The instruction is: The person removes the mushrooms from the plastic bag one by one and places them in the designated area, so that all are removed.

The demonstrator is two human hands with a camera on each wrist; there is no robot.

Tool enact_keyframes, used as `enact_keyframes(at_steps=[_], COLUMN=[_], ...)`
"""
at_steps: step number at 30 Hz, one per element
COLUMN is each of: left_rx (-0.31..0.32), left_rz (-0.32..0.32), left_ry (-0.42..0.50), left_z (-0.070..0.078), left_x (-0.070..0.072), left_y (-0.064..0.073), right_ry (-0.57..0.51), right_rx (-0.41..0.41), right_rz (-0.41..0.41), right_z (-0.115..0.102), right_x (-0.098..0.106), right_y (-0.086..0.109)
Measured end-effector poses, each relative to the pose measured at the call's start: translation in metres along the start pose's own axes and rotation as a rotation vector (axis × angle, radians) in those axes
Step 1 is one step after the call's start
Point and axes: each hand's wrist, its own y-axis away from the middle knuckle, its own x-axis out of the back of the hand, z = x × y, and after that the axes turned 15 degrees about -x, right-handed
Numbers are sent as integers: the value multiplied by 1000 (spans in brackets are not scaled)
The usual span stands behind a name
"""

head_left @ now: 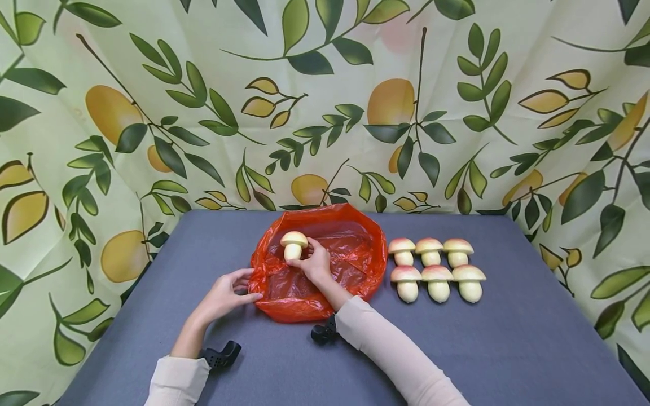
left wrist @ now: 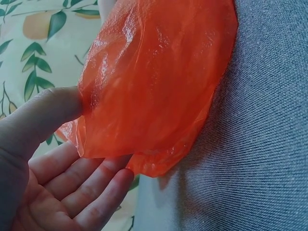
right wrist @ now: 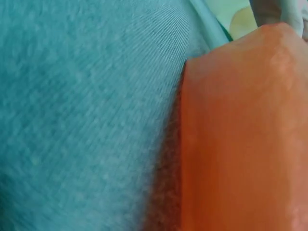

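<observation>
A red plastic bag [head_left: 299, 311] lies on the grey table with its mouth spread wide. My right hand [head_left: 317, 264] reaches over the near side of the bag and pinches a toy mushroom [head_left: 293, 242], cream with a rounded cap, upright over the left part of the opening. At the bag's left edge my left hand [head_left: 223, 296] pinches the rim. In the left wrist view the thumb bears on the red film [left wrist: 154, 86], and the fingertips go partly behind it. The right wrist view has only the bag's side [right wrist: 236, 144] up close; the hand is out of sight there.
Right of the bag, several similar toy mushrooms [head_left: 431, 273] lie in two rows on the grey tabletop [head_left: 497, 344]. Behind the table hangs a leaf-and-fruit patterned cloth [head_left: 325, 113]. Black wrist cameras [head_left: 223, 355] sit at both wrists.
</observation>
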Motion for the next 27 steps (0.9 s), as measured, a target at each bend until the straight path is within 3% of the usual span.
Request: enact_keyframes(at_steps=[16,27], left_rx=[-17,-21], left_rz=[40,44], left_ry=[-17,-22], left_z=[-1,-2], left_x=[1,2], left_y=[-1,0], right_ry=[-75,-84], right_rx=[-46,1], right_rz=[-120,-172], right_z=[-7,-5], right_x=[14,27], right_y=[15,25])
